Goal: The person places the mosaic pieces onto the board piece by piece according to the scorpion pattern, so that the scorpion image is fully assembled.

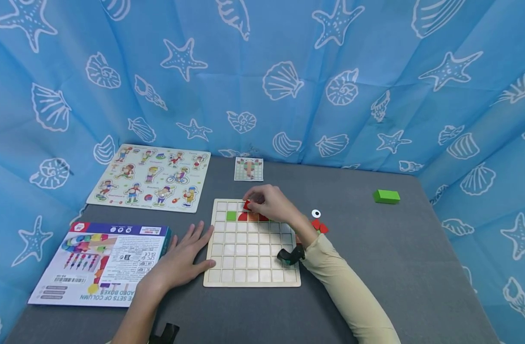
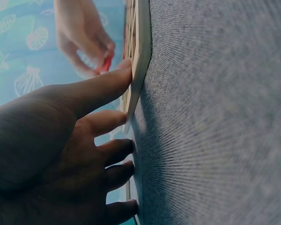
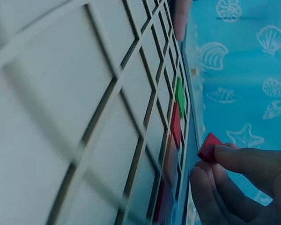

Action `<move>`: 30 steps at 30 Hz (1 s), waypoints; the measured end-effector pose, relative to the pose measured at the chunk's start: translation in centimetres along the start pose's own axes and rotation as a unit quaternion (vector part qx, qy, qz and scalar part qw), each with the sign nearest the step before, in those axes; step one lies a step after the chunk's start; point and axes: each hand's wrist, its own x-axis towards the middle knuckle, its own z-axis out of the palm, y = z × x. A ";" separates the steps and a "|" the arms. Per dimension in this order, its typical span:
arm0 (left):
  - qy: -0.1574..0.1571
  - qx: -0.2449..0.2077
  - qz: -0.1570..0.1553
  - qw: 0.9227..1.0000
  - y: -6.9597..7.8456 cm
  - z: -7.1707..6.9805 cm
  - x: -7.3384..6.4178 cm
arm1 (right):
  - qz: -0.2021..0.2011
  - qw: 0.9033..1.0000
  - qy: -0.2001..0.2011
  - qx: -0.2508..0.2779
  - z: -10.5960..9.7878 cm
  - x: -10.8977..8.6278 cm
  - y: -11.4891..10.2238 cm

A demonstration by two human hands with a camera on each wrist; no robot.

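My right hand [image 1: 273, 203] pinches a small red tile [image 3: 209, 147] between thumb and fingers, over the far rows of a pale wooden grid board [image 1: 251, 251]. In the second row from the far edge lie a green square tile [image 1: 231, 216], a red tile with a curved edge [image 1: 243, 217] and an orange tile [image 1: 253, 217]; my right hand partly hides more pieces to the right. With fingers spread, my left hand [image 1: 176, 260] rests at the board's left edge. Its thumb [image 2: 117, 79] touches the board's side in the left wrist view.
A small pattern card [image 1: 248, 176] stands behind the board. Far left lies a picture puzzle board [image 1: 148, 184], with a printed box [image 1: 90, 263] nearer. Right of the grid are an eye piece [image 1: 316, 213], red pieces [image 1: 317, 224] and, farther off, a green block [image 1: 387, 196].
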 end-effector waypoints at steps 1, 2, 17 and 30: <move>-0.001 -0.001 0.000 1.000 0.0 0.0 0.0 | -0.003 1.000 -0.001 -0.004 0.3 0.5 -0.2; -0.001 -0.001 0.001 1.000 0.0 0.0 0.0 | -0.004 1.000 -0.002 -0.007 0.5 0.9 -0.5; -0.001 0.004 -0.002 1.000 0.1 0.0 0.1 | 0.030 0.996 0.014 -0.082 3.4 3.9 -2.1; -0.006 0.002 -0.001 1.000 0.1 0.0 0.1 | 0.045 0.995 0.034 -0.083 3.0 3.0 -2.4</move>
